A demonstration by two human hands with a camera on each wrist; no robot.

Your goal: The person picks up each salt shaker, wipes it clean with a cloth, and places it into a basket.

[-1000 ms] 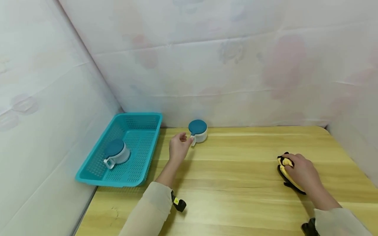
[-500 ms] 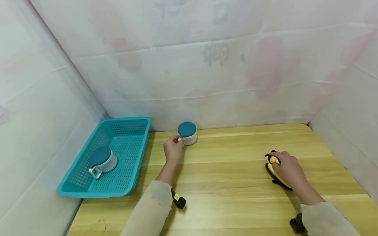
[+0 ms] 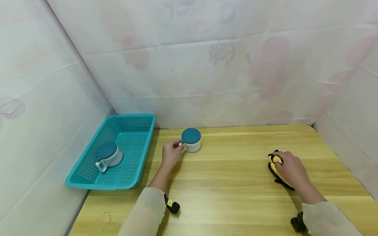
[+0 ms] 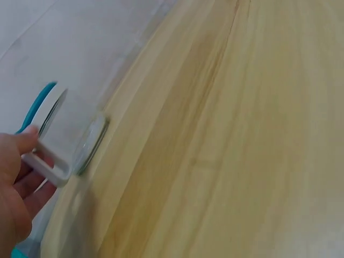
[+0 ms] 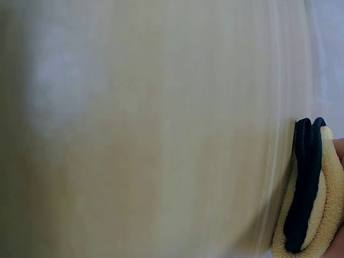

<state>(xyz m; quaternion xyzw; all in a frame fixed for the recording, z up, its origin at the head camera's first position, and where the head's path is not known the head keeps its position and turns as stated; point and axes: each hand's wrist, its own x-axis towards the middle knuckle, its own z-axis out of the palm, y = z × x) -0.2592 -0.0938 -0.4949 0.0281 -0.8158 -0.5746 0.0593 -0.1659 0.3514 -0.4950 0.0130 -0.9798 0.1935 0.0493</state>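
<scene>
In the head view, my left hand [image 3: 171, 154] pinches the white handle of a seasoning jar [image 3: 191, 136] with a round blue lid. The left wrist view shows thumb and fingers around that handle [image 4: 60, 174], with the jar's clear body beyond it. Whether the jar's base touches the table I cannot tell. Far to the right, my right hand [image 3: 292, 168] grips a folded yellow cloth [image 3: 277, 159] with dark edging, low at the tabletop. Part of the cloth [image 5: 306, 199] shows at the right edge of the right wrist view; the palm side is hidden.
A turquoise plastic basket [image 3: 100, 186] stands at the table's left side. Inside it lies a second blue-lidded jar [image 3: 110, 154], tilted, handle toward me. The wooden table [image 3: 230, 183] meets a pale fabric wall [image 3: 224, 78] at the back and sides.
My left hand has closed on the jar's handle and brought the jar a little toward me from the back edge. The right hand still holds the cloth in about the same place. The head view shifted.
</scene>
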